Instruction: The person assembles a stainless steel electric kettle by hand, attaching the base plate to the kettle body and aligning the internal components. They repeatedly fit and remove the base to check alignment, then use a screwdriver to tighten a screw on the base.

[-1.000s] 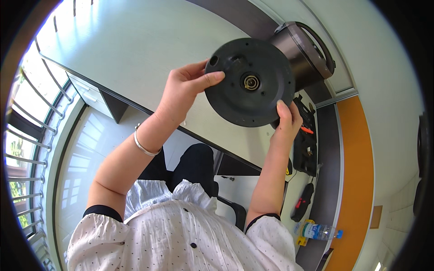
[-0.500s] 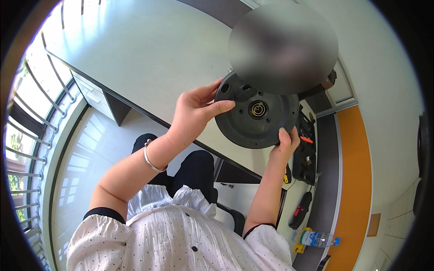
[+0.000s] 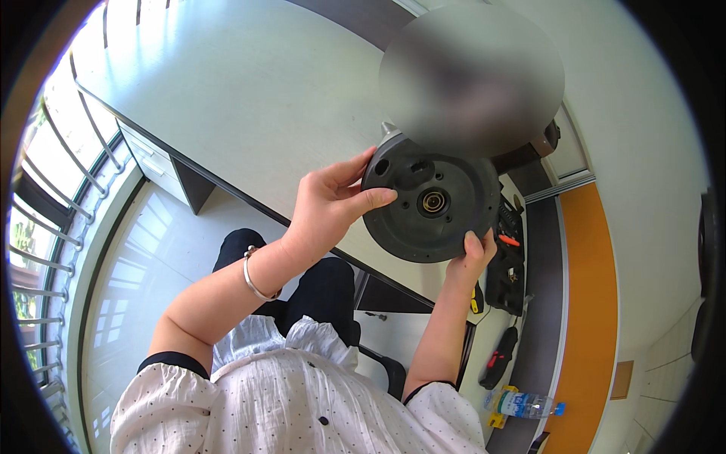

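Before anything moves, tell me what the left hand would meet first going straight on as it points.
The left hand would first meet the round black disc whose left edge it grips; what lies beyond is unclear in depth.

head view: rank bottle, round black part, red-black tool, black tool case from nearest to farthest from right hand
1. Round black part: in the right hand
2. Black tool case: to the hand's right
3. Red-black tool: lower right
4. Bottle: farther lower right
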`<action>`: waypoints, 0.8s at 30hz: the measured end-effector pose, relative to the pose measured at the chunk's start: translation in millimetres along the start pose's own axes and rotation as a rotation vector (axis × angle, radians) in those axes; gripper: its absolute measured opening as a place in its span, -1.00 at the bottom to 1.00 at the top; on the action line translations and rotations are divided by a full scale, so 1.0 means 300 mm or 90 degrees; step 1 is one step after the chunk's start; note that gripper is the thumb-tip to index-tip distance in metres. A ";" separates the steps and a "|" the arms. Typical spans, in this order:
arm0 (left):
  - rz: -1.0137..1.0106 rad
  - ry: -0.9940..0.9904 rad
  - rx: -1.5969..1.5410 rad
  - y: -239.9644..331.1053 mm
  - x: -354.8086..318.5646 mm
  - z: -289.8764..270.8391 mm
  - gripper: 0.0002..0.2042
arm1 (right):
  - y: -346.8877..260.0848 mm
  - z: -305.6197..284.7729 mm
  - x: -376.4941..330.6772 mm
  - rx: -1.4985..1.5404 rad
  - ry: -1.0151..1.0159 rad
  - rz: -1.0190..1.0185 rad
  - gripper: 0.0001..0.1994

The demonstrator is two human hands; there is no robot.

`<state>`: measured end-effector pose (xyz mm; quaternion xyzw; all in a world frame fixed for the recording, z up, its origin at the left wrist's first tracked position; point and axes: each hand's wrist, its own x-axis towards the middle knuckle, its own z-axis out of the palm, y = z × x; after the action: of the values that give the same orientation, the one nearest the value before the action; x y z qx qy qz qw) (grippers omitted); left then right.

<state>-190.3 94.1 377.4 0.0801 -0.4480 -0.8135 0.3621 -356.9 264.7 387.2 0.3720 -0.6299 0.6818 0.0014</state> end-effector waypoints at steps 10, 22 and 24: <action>0.002 0.004 0.005 0.005 0.005 0.011 -0.42 | -0.012 0.004 0.001 -0.003 -0.001 0.009 -0.48; 0.028 -0.008 0.054 0.017 0.037 0.038 -0.44 | -0.001 -0.011 0.020 0.028 -0.001 0.026 -0.48; 0.038 -0.010 0.069 0.019 0.040 0.046 -0.45 | -0.001 -0.011 0.022 0.027 0.003 0.024 -0.47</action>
<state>-202.4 93.5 392.4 0.0795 -0.4964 -0.7776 0.3776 -363.1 264.6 391.0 0.3585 -0.6220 0.6959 -0.0177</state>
